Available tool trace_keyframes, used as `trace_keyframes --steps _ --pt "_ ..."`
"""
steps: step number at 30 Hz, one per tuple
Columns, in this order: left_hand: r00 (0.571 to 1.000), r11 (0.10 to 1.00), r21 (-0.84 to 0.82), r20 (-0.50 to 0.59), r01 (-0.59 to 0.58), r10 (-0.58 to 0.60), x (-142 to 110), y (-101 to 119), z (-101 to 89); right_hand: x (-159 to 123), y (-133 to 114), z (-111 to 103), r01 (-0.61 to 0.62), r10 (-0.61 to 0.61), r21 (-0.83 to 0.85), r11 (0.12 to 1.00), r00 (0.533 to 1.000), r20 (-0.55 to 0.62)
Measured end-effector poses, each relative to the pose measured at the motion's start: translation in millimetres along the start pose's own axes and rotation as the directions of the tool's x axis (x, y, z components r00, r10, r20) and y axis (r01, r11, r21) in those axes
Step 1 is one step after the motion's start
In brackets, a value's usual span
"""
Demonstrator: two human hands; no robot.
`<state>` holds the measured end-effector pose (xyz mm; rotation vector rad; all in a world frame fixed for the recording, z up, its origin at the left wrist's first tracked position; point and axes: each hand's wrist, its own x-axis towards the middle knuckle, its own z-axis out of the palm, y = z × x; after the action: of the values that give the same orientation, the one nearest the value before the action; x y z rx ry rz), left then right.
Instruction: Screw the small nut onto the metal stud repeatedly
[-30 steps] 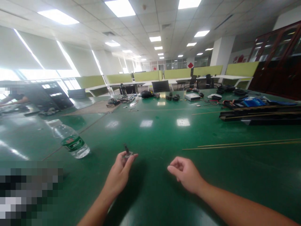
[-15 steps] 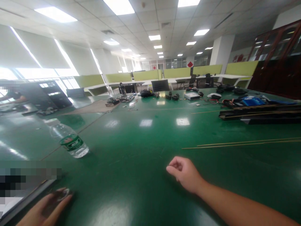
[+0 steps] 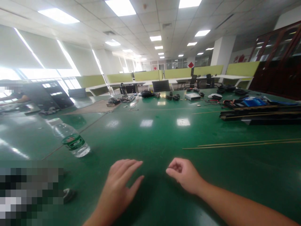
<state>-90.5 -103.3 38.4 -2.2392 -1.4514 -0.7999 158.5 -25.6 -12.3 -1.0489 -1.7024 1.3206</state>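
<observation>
My left hand [image 3: 122, 182] hovers over or rests on the green table [image 3: 145, 138]; which of the two I cannot tell. Its fingers stretch to the right, the thumb is apart from them, and nothing is in the grasp. Facing it, my right hand [image 3: 182, 172] lies on the tabletop with curled fingers, the thumb tip close against the index finger; whether something small is pinched there is hidden. A small dark round object [image 3: 68, 195], blurred, sits at the lower left beside a pixelated area. Upright behind it is a clear water bottle [image 3: 74, 141] with a green label.
Thin brass-coloured rods [image 3: 235, 144] lie right of centre, beyond my right hand. Long black channels [image 3: 265, 115] and a blue bundle [image 3: 252, 101] are at the far right. Assorted electronics line the back edge, including a silver box [image 3: 192, 96]. A person [image 3: 20, 95] is at the far left.
My left hand has let go of the small round object at the lower left and moved right, towards my right hand, opening out. My right hand has stayed in place, still curled.
</observation>
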Motion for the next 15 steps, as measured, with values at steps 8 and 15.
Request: trace_keyframes --steps 8,15 --pt "0.948 0.930 -0.329 0.210 -0.161 0.238 47 58 51.4 1 1 2 0.041 -0.043 0.048 0.998 0.998 0.036" --pt "0.984 0.966 -0.256 0.162 -0.026 0.070 30 22 32.5 -2 -6 0 0.013 -0.006 -0.063 0.998 0.995 0.104"
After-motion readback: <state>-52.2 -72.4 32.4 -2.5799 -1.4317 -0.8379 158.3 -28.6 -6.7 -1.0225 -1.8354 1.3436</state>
